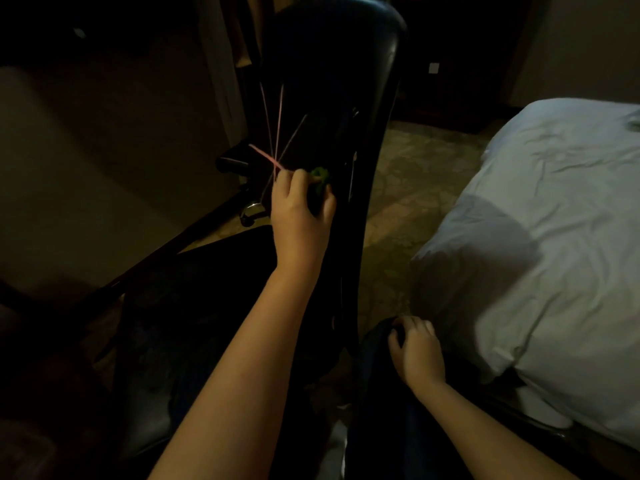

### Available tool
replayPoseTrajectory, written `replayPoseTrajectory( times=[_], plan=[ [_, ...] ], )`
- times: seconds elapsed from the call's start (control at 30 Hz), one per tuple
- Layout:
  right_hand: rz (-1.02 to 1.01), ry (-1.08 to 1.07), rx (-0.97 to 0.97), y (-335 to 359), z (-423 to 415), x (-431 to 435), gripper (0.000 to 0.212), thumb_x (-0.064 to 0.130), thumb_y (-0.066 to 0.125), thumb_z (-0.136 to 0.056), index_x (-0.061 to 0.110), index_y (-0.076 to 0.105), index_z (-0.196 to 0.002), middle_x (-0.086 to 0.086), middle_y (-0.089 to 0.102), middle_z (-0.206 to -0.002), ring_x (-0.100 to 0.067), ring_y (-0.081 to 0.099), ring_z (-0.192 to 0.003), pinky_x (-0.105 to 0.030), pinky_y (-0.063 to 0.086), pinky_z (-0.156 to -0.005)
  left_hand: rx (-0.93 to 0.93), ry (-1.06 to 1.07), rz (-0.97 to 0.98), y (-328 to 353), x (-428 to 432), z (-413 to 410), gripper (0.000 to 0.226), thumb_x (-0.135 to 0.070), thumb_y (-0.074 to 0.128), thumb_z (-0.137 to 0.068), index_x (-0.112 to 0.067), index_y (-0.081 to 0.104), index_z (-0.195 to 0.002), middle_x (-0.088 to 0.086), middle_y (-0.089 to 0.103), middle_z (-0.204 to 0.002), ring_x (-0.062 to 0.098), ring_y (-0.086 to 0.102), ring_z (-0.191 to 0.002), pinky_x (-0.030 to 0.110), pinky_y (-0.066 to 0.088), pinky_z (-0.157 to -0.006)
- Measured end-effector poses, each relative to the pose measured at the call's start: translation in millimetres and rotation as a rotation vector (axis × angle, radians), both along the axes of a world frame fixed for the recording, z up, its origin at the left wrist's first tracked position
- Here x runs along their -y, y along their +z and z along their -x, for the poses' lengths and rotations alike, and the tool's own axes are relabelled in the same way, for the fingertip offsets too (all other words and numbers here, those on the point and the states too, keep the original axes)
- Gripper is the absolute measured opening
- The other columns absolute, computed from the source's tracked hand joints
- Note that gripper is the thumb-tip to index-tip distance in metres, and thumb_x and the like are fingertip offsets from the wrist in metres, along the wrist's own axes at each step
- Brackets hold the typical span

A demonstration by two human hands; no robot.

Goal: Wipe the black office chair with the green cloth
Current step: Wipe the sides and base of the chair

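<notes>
The green cloth (319,174) is gripped in the left hand (300,211) against the black office chair (329,81); wiping seems unfinished. What the right hand (417,353) holds cannot be told.

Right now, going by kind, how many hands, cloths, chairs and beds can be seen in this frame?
hands: 2, the left hand and the right hand
green cloth: 1
black office chair: 1
bed: 1
Total: 5
</notes>
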State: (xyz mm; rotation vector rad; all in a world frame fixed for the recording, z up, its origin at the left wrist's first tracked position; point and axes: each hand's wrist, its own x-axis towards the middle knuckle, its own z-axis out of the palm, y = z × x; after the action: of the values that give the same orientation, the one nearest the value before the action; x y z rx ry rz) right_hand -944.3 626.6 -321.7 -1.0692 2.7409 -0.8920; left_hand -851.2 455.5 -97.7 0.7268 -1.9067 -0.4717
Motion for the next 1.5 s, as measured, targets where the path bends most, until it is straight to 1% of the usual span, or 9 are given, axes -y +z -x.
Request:
replayPoseTrajectory(
  times=[0.23,0.43,0.73,0.87,1.13,1.23,1.33,1.4,1.5],
  plan=[
    [-0.020,0.022,-0.005,-3.6,0.6,-1.1,0.018,0.022,0.055,-0.093,0.009,0.062,-0.103,-0.006,0.061,-0.106,-0.024,0.050,-0.105,-0.036,0.045,-0.087,0.103,-0.001,-0.083,-32.0,-5.5,-25.9,0.015,-0.009,0.068,-0.087,-0.012,0.056,-0.095,-0.007,0.044,-0.099,0.016,0.054,-0.091,0.023,0.045,-0.077],
    [-0.002,0.019,0.007,-4.5,-0.3,0.5,0.023,0.021,0.055,-0.092,0.012,0.064,-0.111,-0.003,0.062,-0.110,-0.022,0.050,-0.107,-0.036,0.046,-0.087,0.160,-0.017,-0.176,-47.6,-8.7,-42.6,0.017,-0.007,0.068,-0.088,-0.010,0.061,-0.104,-0.007,0.049,-0.105,0.006,0.051,-0.094,0.003,0.037,-0.076],
    [-0.030,0.025,0.008,-3.7,1.4,-0.4,0.023,0.024,0.054,-0.095,0.010,0.062,-0.111,-0.005,0.061,-0.110,-0.023,0.049,-0.108,-0.036,0.045,-0.089,0.070,0.035,-0.135,-26.3,-14.6,-32.7,0.019,-0.012,0.065,-0.092,-0.011,0.066,-0.111,-0.002,0.058,-0.109,0.001,0.051,-0.094,0.000,0.039,-0.077],
    [0.027,-0.004,0.016,0.0,-0.7,1.4,0.016,0.018,0.058,-0.092,0.009,0.066,-0.102,-0.008,0.063,-0.103,-0.026,0.053,-0.105,-0.034,0.044,-0.085,-0.018,0.007,0.002,17.4,-11.9,-9.7,0.019,-0.012,0.066,-0.091,-0.008,0.069,-0.110,0.004,0.062,-0.109,0.011,0.058,-0.098,0.005,0.041,-0.081],
    [0.035,0.042,0.051,-4.7,6.2,-1.1,0.014,0.017,0.058,-0.092,0.013,0.064,-0.104,-0.003,0.062,-0.105,-0.021,0.050,-0.103,-0.033,0.043,-0.086,-0.081,-0.074,0.131,75.4,-5.4,23.5,0.023,-0.017,0.064,-0.093,-0.007,0.067,-0.113,0.006,0.063,-0.113,0.019,0.059,-0.105,0.034,0.052,-0.085],
    [0.040,0.031,0.060,-5.6,6.7,0.2,0.014,0.017,0.060,-0.090,0.014,0.065,-0.102,-0.002,0.062,-0.104,-0.021,0.050,-0.103,-0.034,0.044,-0.087,-0.051,-0.007,0.168,67.0,-5.7,25.7,0.023,-0.023,0.063,-0.093,-0.009,0.067,-0.111,0.006,0.060,-0.119,0.021,0.054,-0.112,0.034,0.051,-0.083],
    [0.052,0.027,0.062,-6.8,6.7,0.5,0.014,0.017,0.059,-0.090,0.015,0.065,-0.102,-0.001,0.062,-0.102,-0.019,0.051,-0.101,-0.033,0.044,-0.087,-0.002,0.061,0.205,53.5,-4.8,25.1,0.022,-0.023,0.065,-0.091,-0.005,0.067,-0.104,0.010,0.055,-0.126,0.026,0.048,-0.119,0.036,0.048,-0.092],
    [0.045,0.024,0.048,-6.9,5.5,1.0,0.013,0.020,0.057,-0.091,0.016,0.065,-0.101,0.000,0.062,-0.100,-0.018,0.051,-0.100,-0.032,0.044,-0.086,0.027,0.067,0.222,42.4,-3.2,21.8,0.022,-0.018,0.066,-0.089,-0.002,0.066,-0.104,0.013,0.057,-0.123,0.029,0.051,-0.116,0.036,0.044,-0.096],
    [0.049,0.001,0.022,-7.1,4.2,1.1,0.013,0.020,0.058,-0.091,0.015,0.066,-0.101,-0.002,0.063,-0.099,-0.019,0.051,-0.099,-0.033,0.046,-0.084,0.031,0.004,0.197,27.6,-2.0,14.2,0.021,-0.010,0.067,-0.087,0.001,0.064,-0.105,0.013,0.060,-0.113,0.028,0.056,-0.104,0.032,0.045,-0.089]
  ],
)
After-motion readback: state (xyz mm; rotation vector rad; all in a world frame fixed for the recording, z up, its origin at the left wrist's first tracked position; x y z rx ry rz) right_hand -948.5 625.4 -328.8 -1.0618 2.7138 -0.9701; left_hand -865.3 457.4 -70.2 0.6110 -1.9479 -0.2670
